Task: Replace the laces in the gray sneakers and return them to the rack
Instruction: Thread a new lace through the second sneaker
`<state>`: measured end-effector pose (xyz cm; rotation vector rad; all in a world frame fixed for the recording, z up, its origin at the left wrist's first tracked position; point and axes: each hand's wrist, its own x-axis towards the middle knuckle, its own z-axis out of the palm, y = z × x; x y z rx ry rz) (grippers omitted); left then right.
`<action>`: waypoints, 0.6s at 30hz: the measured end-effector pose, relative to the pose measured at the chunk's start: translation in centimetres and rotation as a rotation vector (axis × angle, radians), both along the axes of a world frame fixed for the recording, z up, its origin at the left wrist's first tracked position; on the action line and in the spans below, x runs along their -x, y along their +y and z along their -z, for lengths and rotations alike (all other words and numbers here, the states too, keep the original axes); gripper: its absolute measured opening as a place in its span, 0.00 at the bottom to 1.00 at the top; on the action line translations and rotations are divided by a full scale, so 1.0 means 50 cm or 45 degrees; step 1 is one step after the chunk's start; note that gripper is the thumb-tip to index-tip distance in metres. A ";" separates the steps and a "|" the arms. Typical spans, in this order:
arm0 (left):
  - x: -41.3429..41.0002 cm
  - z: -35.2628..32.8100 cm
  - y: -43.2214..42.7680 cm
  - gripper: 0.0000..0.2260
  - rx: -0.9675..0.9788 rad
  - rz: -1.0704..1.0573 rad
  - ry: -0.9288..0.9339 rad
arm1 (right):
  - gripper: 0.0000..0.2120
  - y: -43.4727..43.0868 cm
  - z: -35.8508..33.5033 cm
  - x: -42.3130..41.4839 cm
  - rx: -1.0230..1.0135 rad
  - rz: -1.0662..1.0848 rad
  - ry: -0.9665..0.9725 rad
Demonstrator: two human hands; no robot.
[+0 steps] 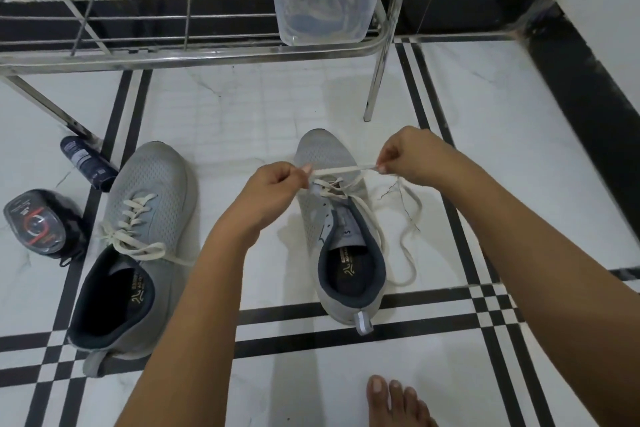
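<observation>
Two gray sneakers stand on the tiled floor, toes pointing away from me. The left sneaker (138,236) is fully laced with a cream lace. The right sneaker (341,225) has lace only in its lowest eyelets. Over it, my left hand (273,187) and my right hand (412,156) each pinch one end of a taut stretch of the cream lace (343,169). The rest of that lace trails in loose loops on the floor to the right of the shoe. The metal rack (194,54) stands just beyond the shoes.
A clear plastic container (325,0) with a dark lid sits on the rack's lower shelf. A dark tube (88,163) and a black shoe-polish sponge (43,222) lie at the left. My bare foot (398,402) shows at the bottom. A wall corner rises at the right.
</observation>
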<state>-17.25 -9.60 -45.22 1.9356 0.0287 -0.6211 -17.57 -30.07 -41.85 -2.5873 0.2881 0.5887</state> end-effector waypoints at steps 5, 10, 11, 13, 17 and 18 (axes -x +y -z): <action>0.004 -0.005 -0.029 0.13 -0.080 0.182 0.003 | 0.14 0.055 -0.012 0.008 -0.494 -0.209 0.170; -0.005 -0.006 0.010 0.13 -0.071 0.148 -0.019 | 0.03 0.001 -0.001 0.002 -0.395 -0.033 0.064; -0.005 -0.003 0.018 0.13 -0.086 0.150 -0.021 | 0.05 -0.005 0.003 0.003 -0.331 -0.049 0.073; -0.004 0.008 0.017 0.13 -0.148 0.172 -0.046 | 0.08 0.007 0.007 0.005 -0.242 -0.115 0.075; 0.000 0.014 -0.019 0.13 -0.270 0.281 -0.123 | 0.12 0.053 0.012 0.004 -0.494 -0.191 0.093; 0.000 0.012 -0.020 0.13 -0.265 0.275 -0.112 | 0.11 0.052 0.012 0.003 -0.546 -0.162 0.091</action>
